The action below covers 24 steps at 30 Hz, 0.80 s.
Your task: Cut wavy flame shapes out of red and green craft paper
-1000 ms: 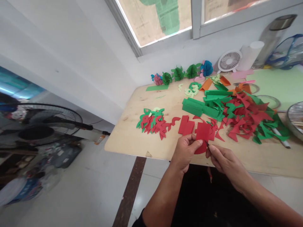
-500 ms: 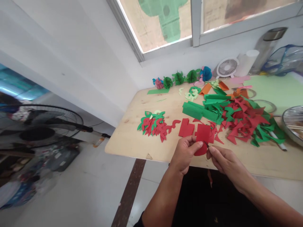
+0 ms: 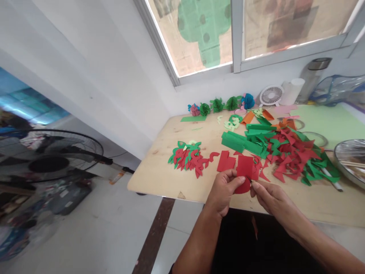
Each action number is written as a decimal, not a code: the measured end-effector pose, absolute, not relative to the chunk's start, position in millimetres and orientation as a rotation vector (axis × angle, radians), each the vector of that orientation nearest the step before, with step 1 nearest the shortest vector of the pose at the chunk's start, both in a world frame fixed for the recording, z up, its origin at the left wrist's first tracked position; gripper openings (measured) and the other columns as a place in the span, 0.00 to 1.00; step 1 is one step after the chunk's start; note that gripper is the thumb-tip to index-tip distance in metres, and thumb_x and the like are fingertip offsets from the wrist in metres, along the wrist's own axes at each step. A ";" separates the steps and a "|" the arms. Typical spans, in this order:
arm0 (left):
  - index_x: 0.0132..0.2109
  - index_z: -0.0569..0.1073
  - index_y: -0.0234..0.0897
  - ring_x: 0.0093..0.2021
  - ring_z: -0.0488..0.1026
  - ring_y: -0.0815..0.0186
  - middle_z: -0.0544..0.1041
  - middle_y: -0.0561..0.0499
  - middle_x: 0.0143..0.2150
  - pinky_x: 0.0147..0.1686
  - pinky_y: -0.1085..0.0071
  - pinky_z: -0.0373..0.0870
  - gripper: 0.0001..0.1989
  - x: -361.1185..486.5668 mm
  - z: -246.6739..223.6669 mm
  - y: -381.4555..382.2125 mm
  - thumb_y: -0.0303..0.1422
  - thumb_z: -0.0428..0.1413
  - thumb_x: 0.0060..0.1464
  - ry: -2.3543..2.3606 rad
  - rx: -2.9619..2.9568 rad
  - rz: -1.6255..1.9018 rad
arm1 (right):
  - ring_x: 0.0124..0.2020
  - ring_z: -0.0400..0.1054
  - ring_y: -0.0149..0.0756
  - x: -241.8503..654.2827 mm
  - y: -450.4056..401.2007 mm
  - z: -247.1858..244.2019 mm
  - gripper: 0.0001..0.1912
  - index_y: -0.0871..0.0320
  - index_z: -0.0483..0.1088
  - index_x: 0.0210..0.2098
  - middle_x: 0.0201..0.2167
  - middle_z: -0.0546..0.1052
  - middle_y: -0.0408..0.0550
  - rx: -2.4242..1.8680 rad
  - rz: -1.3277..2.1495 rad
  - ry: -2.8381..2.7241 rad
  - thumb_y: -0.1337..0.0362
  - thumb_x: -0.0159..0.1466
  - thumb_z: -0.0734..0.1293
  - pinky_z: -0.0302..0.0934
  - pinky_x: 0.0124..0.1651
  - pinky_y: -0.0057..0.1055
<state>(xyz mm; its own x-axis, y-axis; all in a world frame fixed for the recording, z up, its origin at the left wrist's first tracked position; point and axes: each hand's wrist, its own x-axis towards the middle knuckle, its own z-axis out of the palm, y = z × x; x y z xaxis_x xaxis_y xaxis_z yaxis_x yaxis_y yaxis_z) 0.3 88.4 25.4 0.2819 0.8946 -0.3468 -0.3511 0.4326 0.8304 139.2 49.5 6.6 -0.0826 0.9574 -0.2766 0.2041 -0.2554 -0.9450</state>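
Note:
A folded piece of red paper (image 3: 244, 166) with a rounded lower end is pinched between the thumb and fingers of my left hand (image 3: 226, 186), above the table's front edge. My right hand (image 3: 269, 194) is closed at the paper's right edge, around what look like small scissors (image 3: 251, 181); only a dark tip shows and the fingers cover the rest. Just behind my left hand lie folded red paper pieces (image 3: 226, 161). To the left is a pile of cut red and green paper shapes (image 3: 186, 158). Red paper scraps (image 3: 295, 156) are heaped on the right.
Folded green strips (image 3: 234, 141) lie mid-table. Paper honeycomb figures (image 3: 217, 104) line the wall beside a small white fan (image 3: 271, 95). A bowl with chopsticks (image 3: 350, 158) stands at the right edge. A large floor fan (image 3: 51, 165) is to the left.
The view has tilted up slightly, so the table sits lower in the picture. Both hands keep their hold at the red paper, with hardly any visible shift between them.

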 end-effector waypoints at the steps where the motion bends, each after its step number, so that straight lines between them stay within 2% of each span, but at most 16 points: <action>1: 0.25 0.70 0.32 0.27 0.70 0.70 0.75 0.50 0.26 0.34 0.71 0.67 0.13 0.4 25.9 88.3 0.34 0.66 0.36 0.930 0.695 0.939 | 0.16 0.41 0.27 139.2 50.0 7.1 0.24 0.57 0.63 0.24 0.15 0.49 0.34 -1.503 1.397 -1.301 0.44 0.62 0.55 0.35 0.19 0.26; 11: 0.26 0.69 0.34 0.22 0.67 0.73 0.72 0.54 0.23 0.26 0.75 0.63 0.15 6.3 21.2 89.6 0.34 0.66 0.34 0.992 0.594 1.033 | 0.17 0.43 0.28 140.8 53.8 6.1 0.25 0.56 0.64 0.23 0.15 0.50 0.36 -1.514 1.329 -1.304 0.43 0.61 0.56 0.37 0.19 0.26; 17: 0.25 0.70 0.33 0.25 0.69 0.71 0.74 0.52 0.24 0.31 0.73 0.66 0.13 16.4 22.7 81.5 0.32 0.66 0.35 0.919 0.461 1.062 | 0.17 0.42 0.27 139.0 50.2 4.8 0.24 0.55 0.54 0.21 0.16 0.50 0.35 -1.441 1.353 -1.132 0.44 0.61 0.58 0.37 0.19 0.25; 21: 0.29 0.72 0.32 0.29 0.71 0.70 0.76 0.51 0.28 0.36 0.72 0.67 0.12 19.6 20.3 76.6 0.30 0.67 0.36 0.845 0.373 1.074 | 0.17 0.42 0.26 138.5 46.7 5.4 0.24 0.55 0.53 0.20 0.15 0.51 0.35 -1.379 1.375 -1.046 0.46 0.63 0.58 0.37 0.19 0.26; 24: 0.30 0.71 0.34 0.30 0.72 0.70 0.76 0.51 0.29 0.35 0.72 0.68 0.12 20.1 21.6 74.2 0.29 0.66 0.38 0.818 0.335 1.118 | 0.17 0.42 0.26 138.3 43.9 8.4 0.24 0.56 0.54 0.19 0.15 0.51 0.36 -1.337 1.405 -1.037 0.47 0.64 0.57 0.38 0.19 0.26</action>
<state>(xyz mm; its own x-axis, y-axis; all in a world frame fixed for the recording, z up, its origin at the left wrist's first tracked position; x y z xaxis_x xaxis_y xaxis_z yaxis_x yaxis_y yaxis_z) 20.1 74.2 21.6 0.1922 0.8916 -0.4101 -0.6613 0.4264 0.6172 138.3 43.9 8.4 -0.0009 0.9719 -0.2354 -0.0616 -0.2350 -0.9700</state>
